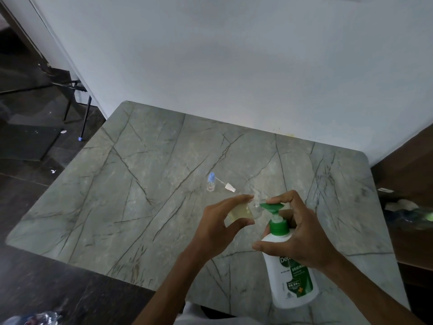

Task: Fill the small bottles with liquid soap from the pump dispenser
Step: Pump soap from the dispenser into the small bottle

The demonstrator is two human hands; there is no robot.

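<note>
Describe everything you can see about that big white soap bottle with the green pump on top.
The pump dispenser is a white plastic bottle with a green collar, a green pump head and a green and white printed label. It stands on the marbled table, towards its near right side. The right hand curls round its neck, a finger on the pump head and the thumb at the shoulder. Its spout sits at the open mouth of the small bottle, held sideways by the left hand.
</note>
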